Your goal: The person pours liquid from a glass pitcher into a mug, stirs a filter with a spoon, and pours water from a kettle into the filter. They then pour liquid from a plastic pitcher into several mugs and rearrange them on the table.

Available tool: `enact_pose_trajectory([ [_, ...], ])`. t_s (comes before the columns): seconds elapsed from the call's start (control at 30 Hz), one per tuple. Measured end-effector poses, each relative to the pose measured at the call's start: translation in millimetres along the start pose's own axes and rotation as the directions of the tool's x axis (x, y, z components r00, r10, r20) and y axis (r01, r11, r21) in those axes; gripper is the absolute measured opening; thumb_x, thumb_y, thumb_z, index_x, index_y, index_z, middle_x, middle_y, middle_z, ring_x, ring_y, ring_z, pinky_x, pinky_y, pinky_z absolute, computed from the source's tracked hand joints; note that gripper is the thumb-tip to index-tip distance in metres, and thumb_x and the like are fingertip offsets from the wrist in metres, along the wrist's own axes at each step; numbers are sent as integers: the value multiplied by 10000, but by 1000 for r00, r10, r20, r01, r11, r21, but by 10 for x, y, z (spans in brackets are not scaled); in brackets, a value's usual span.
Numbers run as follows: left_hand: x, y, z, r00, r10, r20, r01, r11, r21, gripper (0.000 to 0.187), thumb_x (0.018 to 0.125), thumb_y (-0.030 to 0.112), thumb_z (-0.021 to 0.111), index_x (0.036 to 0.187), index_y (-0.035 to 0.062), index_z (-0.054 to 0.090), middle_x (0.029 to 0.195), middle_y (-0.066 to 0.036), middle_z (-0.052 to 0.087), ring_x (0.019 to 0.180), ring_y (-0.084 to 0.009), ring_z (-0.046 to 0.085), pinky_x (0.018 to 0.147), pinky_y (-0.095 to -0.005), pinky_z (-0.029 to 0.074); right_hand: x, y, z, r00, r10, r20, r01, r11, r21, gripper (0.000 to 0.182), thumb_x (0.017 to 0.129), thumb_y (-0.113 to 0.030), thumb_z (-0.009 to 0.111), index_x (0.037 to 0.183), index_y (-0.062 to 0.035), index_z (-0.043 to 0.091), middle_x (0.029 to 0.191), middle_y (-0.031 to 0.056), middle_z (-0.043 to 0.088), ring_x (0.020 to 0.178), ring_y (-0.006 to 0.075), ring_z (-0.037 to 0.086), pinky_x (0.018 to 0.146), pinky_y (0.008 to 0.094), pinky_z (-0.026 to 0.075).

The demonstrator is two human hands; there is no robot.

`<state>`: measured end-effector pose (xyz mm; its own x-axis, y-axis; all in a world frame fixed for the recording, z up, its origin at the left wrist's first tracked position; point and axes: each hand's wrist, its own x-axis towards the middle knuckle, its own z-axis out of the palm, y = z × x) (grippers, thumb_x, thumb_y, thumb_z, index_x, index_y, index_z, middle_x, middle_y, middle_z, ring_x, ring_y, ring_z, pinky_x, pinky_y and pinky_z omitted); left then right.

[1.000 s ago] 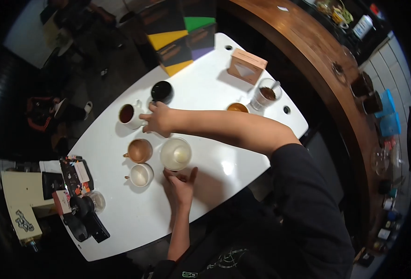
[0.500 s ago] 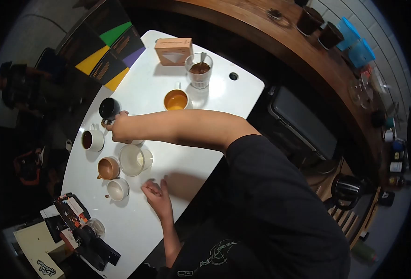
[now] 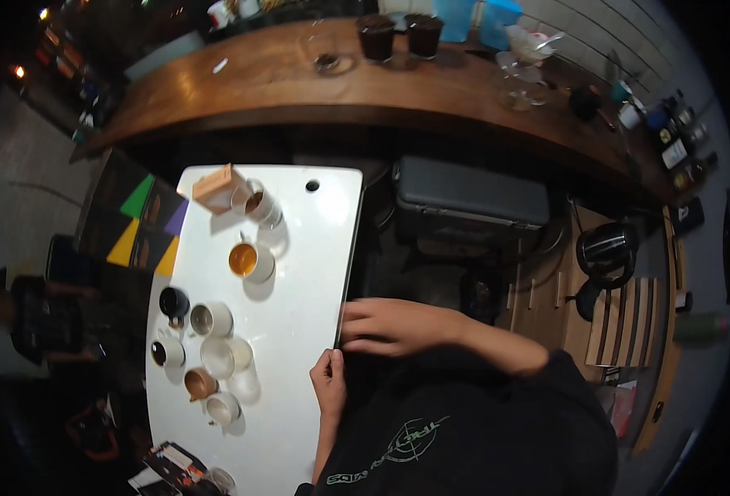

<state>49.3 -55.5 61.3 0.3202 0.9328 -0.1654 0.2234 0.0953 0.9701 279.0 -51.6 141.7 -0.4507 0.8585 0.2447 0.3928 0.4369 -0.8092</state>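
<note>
My left hand rests at the table's near edge, its fingers curled, with nothing visible in it. Beside it my right hand is stretched out with its fingers apart and empty, fingertips at the edge of the white table. Further left on the table stand a black cup, a white cup, a white cup with dark liquid, a glass bowl, a brown cup and another white cup. A cup with an orange inside stands higher up.
A box and a glass with brown grounds stand at the table's far end. Beyond is a wooden counter with dark-filled cups. A grey case and a black kettle are to the right. A person stands at left.
My right hand has drawn back from the black cup to the table's near edge. My left hand has come to the edge, its fingers now curled. The view has turned and shifted, showing more counter.
</note>
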Motion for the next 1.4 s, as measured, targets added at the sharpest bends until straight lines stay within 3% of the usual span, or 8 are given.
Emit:
enact_pose_trajectory([
  [0.1,224,194,195,996,-11,90,9,1000,28,377,1041,253,527,738,29,532,612,42,387,582,-51,334,527,-258,285,-1102,92,-110,898,405,-170,-409,912,14,208,990,-196,566,1020,5,611,966,131,575,905,316,609,789,413,493],
  [0.2,493,287,493,979,2,203,-10,999,39,345,1056,282,502,793,63,543,668,51,425,603,-38,367,543,-219,288,-1651,-60,-317,736,608,-297,-574,794,202,196,987,-178,567,975,10,621,929,125,609,886,293,636,795,391,499],
  [0.33,814,606,1135,958,133,254,-128,991,-35,255,1046,233,523,886,41,577,744,22,504,670,-49,436,613,-216,368,-1865,-32,-704,617,554,-558,-500,824,266,163,974,-126,562,935,16,632,901,97,631,864,216,644,780,328,500],
  [0.47,1047,936,1876,920,233,316,-222,973,-70,83,990,98,597,1037,38,564,783,23,509,707,-51,484,649,-210,408,-2094,97,-1250,657,413,-631,-368,906,211,128,959,-82,562,909,23,616,868,94,624,826,204,632,765,311,497],
  [0.8,1747,1661,3271,887,424,184,-389,900,-197,268,935,85,658,1165,24,534,993,-23,559,944,-91,542,883,-251,448,-2647,235,-2981,644,297,-705,-289,948,136,144,972,-87,562,903,26,620,821,91,624,749,172,606,712,283,475],
  [0.87,1849,1884,3428,867,469,170,-447,881,-153,303,916,79,671,1179,22,531,1006,-29,564,949,-101,545,892,-260,448,-2609,229,-3272,562,359,-745,-175,932,318,165,985,-112,552,904,17,616,791,63,621,726,124,600,696,262,478],
  [1.1,2694,2515,3938,733,665,146,-669,743,-24,738,804,213,783,1406,35,396,1335,-139,507,1254,-255,502,1036,-408,410,-2130,694,-4251,356,319,-878,145,909,390,232,1049,-233,508,929,-35,528,710,1,518,588,46,475,536,209,399],
  [1.4,3217,2626,4322,575,760,302,-790,612,-37,922,732,337,823,1447,2,346,1390,-175,463,1321,-316,450,1095,-457,364,-1816,1197,-4735,279,344,-896,-105,939,328,363,1012,-373,584,870,-42,533,666,-21,500,570,44,432,518,232,363],
])
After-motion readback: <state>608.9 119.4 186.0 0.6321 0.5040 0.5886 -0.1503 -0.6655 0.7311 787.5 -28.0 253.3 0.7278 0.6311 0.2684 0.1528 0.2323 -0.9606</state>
